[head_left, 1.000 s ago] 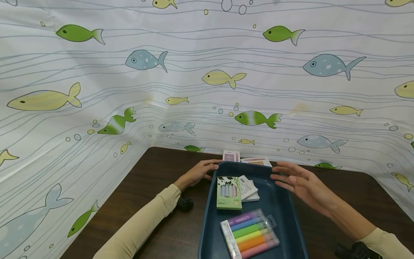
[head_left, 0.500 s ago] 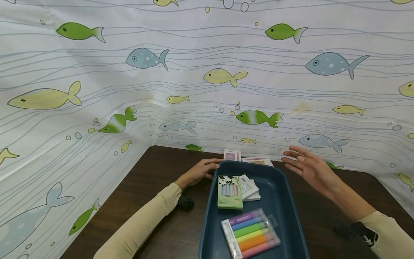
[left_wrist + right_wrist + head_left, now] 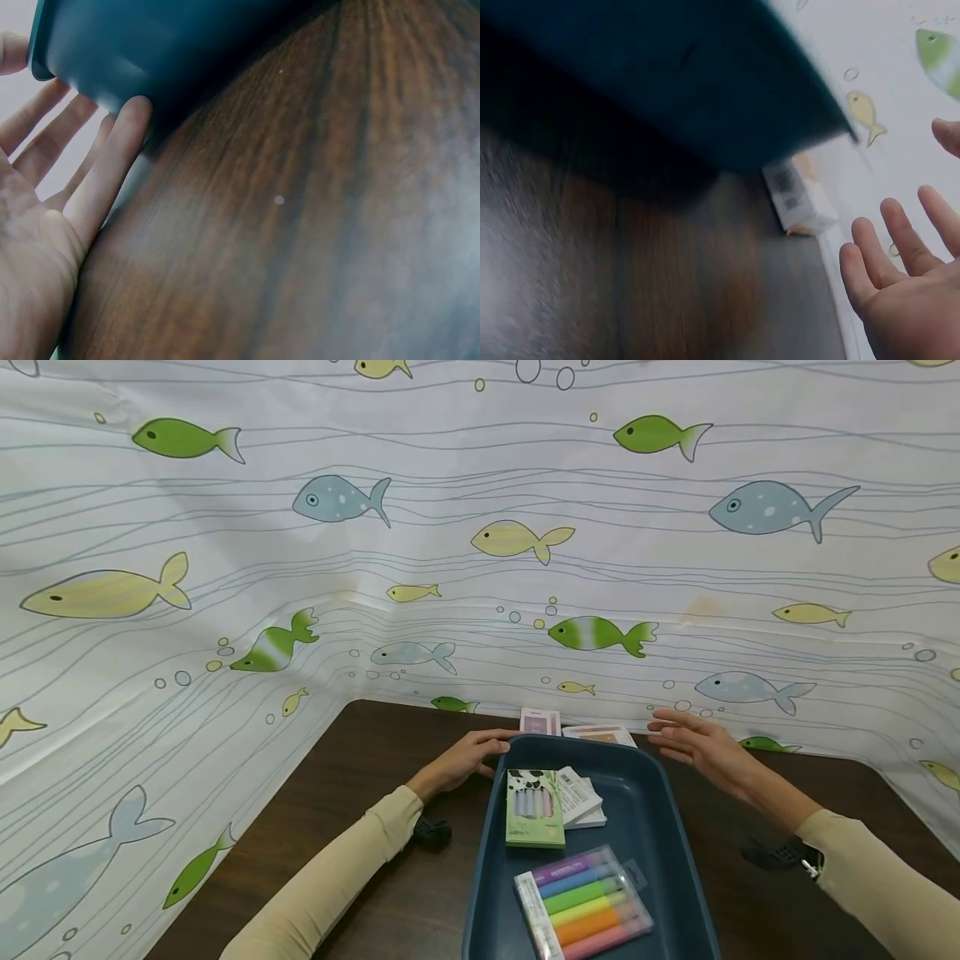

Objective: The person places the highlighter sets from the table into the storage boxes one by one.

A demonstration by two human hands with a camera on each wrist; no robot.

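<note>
A deep blue tray [image 3: 678, 835] stands on the brown table. My left hand [image 3: 459, 763] lies at its far left corner; in the left wrist view the straight fingers [image 3: 112, 165] touch the tray's outer wall, with the thumb up by the rim. Beyond the far right corner hovers my right hand [image 3: 708, 755], fingers extended and holding nothing, apart from the tray in the right wrist view. Inside the tray are a green panda-print box of pastel pens [image 3: 534, 827], white small boxes [image 3: 581, 802] partly beneath it, and a clear pack of colourful highlighters [image 3: 585, 906].
Behind the tray, a pink-and-white box [image 3: 540, 722] and an orange-and-white box [image 3: 600, 734] lie against the fish-printed curtain [image 3: 420, 552]. The brown wooden table [image 3: 360, 768] extends to both sides of the tray.
My right hand has moved away from the tray's right rim, out to the right, then dropped slightly. My left hand, the tray and its contents stay put.
</note>
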